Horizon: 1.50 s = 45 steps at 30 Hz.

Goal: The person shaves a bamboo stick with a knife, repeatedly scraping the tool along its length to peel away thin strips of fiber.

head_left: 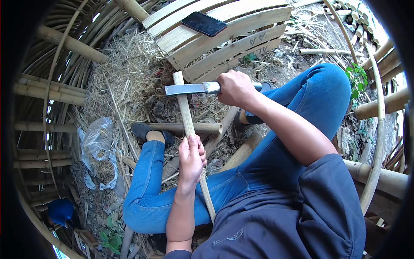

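My right hand (pixel 237 88) is closed around the handle of a large knife (pixel 185 89) with a flat, straight metal blade. The blade lies across the upper part of a pale bamboo strip (pixel 185 110), touching or very close to it. Lower down, my left hand (pixel 192 157) wraps round the same strip, its fingers closed. From there the strip runs back over my thigh toward my shirt. Behind it a bamboo pole (pixel 189 127) lies crosswise near my shoe. The far end of the knife's handle shows beyond my right hand.
A wooden slatted crate (pixel 228 49) stands ahead with a black phone (pixel 204 23) on top. Dry shavings (pixel 125 73) cover the ground. At left lies a clear plastic bag (pixel 99 142). Cut bamboo pieces (pixel 355 17) are piled at far right; bamboo poles (pixel 71 45) frame both sides.
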### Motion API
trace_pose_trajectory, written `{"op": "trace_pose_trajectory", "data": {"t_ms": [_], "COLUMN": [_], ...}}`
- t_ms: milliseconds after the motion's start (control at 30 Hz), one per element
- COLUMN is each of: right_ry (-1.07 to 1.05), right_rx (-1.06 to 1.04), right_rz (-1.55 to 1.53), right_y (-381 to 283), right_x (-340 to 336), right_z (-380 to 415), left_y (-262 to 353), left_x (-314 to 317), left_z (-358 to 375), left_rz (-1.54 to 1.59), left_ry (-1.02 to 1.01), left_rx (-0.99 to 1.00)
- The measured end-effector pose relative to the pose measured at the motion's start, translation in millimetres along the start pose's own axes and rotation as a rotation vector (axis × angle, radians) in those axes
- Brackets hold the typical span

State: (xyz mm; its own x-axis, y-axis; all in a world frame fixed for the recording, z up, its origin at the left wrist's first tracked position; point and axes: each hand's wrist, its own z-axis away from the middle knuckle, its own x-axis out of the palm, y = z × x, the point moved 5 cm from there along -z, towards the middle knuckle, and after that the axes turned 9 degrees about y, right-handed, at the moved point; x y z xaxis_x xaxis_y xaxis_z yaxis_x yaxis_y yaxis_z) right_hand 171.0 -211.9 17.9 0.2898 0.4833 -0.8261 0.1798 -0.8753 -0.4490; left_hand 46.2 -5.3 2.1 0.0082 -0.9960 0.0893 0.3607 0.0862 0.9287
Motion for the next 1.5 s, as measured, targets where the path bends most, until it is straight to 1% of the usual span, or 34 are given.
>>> {"op": "trace_pose_trajectory", "data": {"t_ms": [100,200,233,300,400,500,633,667,700,767,867,900,967,1067,1167,1267,1367,1500], "right_ry": [-0.037,0.048,0.103,0.113,-0.066,-0.188,-0.152,-0.237,-0.253,-0.226,-0.345,-0.378,-0.392,-0.328,-0.270,-0.195,-0.179,-0.164], "right_rx": [0.026,0.056,0.057,0.100,0.224,0.175,0.084,0.063,0.051,-0.092,-0.226,-0.246,-0.258,-0.265,-0.200,-0.212,-0.238,-0.231], "right_rz": [-0.041,-0.012,-0.044,-0.126,-0.442,-0.525,-0.665,-0.637,-0.646,-0.670,-0.555,-0.459,-0.434,-0.315,-0.214,-0.154,-0.055,-0.065], "right_y": [-3.9,1.4,3.8,5.8,-1.2,-11.1,-28.7,-31.7,-35.6,-41.9,-54.7,-60.1,-62.1,-56.4,-50.8,-44.7,-43.4,-43.6], "right_x": [-0.8,-3.3,-5.7,-8.7,-5.3,-1.6,-6.0,-4.9,-5.3,-6.2,-12.4,-15.9,-11.6,-7.0,-2.7,4.4,8.5,6.7], "right_z": [2.6,-0.6,-2.1,-2.9,-0.1,6.1,15.0,17.1,20.4,26.5,32.3,35.1,39.3,40.4,39.0,38.0,30.9,27.4], "left_y": [1.0,0.6,1.2,3.6,7.6,9.8,14.7,16.2,18.0,19.9,19.5,19.6,21.7,25.3,21.1,7.2,9.3,12.4], "left_x": [-0.2,1.2,2.2,4.2,4.7,-2.6,-14.8,-16.7,-18.3,-20.9,-21.0,-20.8,-20.5,-13.7,-10.6,-13.9,-12.8,-12.5], "left_z": [-0.3,0.6,0.8,3.4,4.1,-1.8,-8.7,-9.4,-9.8,-10.9,-12.5,-12.7,-11.7,-8.1,-4.2,-8.5,-7.1,-4.2], "left_rz": [0.006,-0.009,-0.017,-0.008,0.015,0.042,0.097,0.087,0.076,0.071,0.089,0.095,0.070,0.013,0.015,-0.026,-0.038,-0.039], "left_ry": [-0.005,-0.012,-0.013,-0.033,-0.030,-0.005,0.018,0.027,0.036,0.042,0.026,0.019,0.015,0.004,0.006,0.031,0.051,0.024], "left_rx": [0.006,0.005,0.006,-0.001,-0.009,-0.008,-0.023,-0.023,-0.022,-0.016,-0.003,0.003,0.016,0.033,0.064,0.100,0.081,0.098]}}
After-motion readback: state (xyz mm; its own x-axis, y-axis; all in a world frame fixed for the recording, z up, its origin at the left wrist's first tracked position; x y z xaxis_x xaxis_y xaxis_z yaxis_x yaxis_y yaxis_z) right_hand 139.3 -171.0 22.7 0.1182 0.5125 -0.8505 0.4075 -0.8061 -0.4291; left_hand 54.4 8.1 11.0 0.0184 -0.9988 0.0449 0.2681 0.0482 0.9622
